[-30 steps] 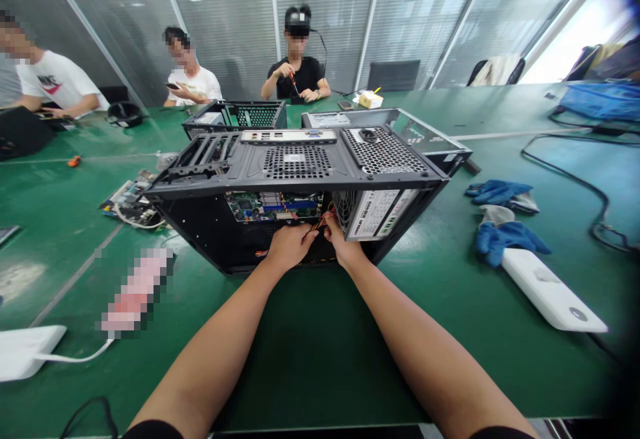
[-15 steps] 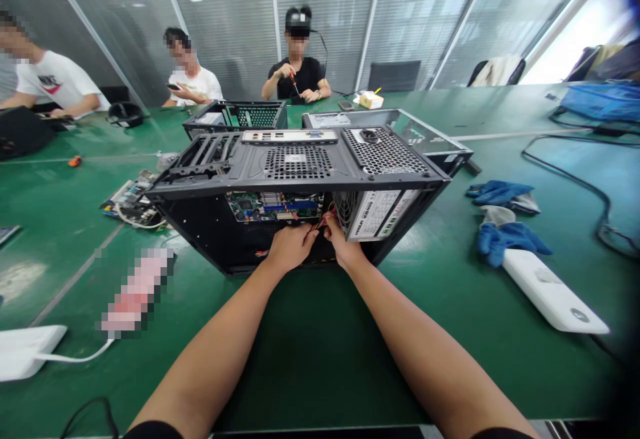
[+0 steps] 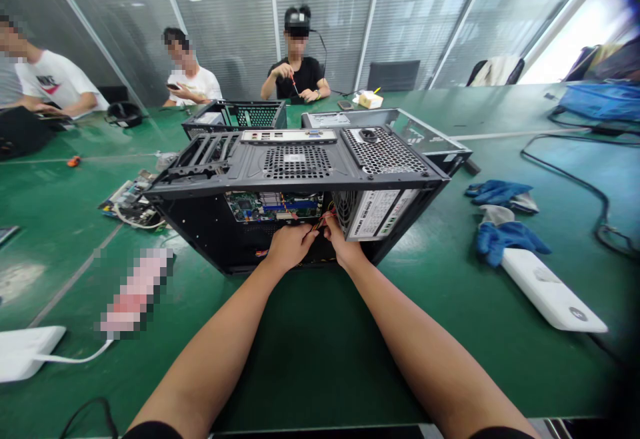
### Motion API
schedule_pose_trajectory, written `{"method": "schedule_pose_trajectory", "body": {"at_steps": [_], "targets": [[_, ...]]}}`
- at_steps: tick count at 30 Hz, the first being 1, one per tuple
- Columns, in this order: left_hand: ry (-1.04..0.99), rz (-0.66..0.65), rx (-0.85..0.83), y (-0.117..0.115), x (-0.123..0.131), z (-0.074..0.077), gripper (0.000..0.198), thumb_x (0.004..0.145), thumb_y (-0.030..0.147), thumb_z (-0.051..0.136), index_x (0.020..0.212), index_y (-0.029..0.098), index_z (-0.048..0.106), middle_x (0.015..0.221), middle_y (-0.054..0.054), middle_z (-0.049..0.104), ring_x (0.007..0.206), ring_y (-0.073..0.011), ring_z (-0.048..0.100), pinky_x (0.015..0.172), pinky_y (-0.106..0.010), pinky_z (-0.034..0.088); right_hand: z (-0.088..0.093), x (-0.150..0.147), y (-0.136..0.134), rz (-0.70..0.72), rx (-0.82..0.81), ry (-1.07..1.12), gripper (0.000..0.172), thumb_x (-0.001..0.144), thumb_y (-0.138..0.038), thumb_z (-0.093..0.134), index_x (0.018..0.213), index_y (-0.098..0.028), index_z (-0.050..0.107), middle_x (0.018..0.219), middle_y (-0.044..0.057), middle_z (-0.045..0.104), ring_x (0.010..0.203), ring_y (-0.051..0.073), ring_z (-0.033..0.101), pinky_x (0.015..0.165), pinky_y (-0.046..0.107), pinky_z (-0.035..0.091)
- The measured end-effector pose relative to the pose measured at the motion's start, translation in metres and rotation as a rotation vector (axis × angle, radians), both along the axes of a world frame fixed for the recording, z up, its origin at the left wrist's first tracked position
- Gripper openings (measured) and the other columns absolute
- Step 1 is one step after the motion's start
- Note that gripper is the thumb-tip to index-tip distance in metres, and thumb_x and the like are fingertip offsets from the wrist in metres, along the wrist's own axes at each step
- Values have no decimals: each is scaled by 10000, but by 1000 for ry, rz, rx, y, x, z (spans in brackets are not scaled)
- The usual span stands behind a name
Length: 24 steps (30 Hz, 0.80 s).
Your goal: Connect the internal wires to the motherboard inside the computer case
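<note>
An open black computer case point(image 3: 300, 166) lies on its side on the green table point(image 3: 310, 346), its open face toward me. Inside I see a green motherboard point(image 3: 273, 204) and a power supply point(image 3: 377, 211) at the right. Both my hands reach into the case. My left hand point(image 3: 289, 246) is curled, fingers closed near a bundle of red and yellow wires point(image 3: 325, 218). My right hand point(image 3: 340, 242) is pinched on those wires beside the power supply. The fingertips are partly hidden in the case.
Blue gloves point(image 3: 500, 216) and a white flat device point(image 3: 553, 296) lie to the right. A circuit board point(image 3: 131, 200) and a white box point(image 3: 27, 352) with cable sit left. A second case point(image 3: 235, 116) stands behind. Three people sit at the far side.
</note>
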<state>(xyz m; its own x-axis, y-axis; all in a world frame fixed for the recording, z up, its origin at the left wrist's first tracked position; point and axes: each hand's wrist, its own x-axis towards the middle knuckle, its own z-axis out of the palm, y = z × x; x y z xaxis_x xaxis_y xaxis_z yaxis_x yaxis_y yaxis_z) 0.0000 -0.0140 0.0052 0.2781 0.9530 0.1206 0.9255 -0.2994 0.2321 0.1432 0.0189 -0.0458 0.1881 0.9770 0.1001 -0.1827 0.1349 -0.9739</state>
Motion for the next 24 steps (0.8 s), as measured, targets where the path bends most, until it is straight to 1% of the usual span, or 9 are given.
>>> {"method": "schedule_pose_trajectory", "body": {"at_steps": [4,8,14,19,24], "targets": [[7,12,-4,-1,0,0,377,989,432,389,975,221,701,857,-74,741,820,-239,703,709,-308,479,1,-1,0,-2,-5,-1,435,713,-623,685,745,-223,518,649,-35,502,537,98,440,513,265,385],[-3,11,-14,-1,1,0,391,993,434,369,979,218,694,877,-78,741,837,-238,704,729,-310,487,2,-2,0,-12,-15,21,438,691,-622,701,768,-225,533,668,-36,514,544,98,444,527,269,400],[-12,-6,-18,-2,1,0,394,997,416,342,986,213,680,856,-78,740,814,-254,711,707,-323,497,2,-2,-1,-6,-30,35,424,692,-605,709,757,-222,540,679,-32,521,545,96,443,533,272,409],[-14,-11,-22,0,0,-1,391,997,415,346,993,214,682,868,-80,740,826,-255,709,717,-324,502,0,-2,0,-11,-18,25,430,690,-612,704,803,-224,559,702,-28,538,553,98,449,531,269,413],[-5,-13,-21,0,0,-2,379,996,417,365,986,217,686,875,-78,741,834,-246,709,725,-317,502,-1,-1,1,-4,-16,7,445,693,-636,688,783,-225,543,681,-35,525,547,98,447,524,265,401]]}}
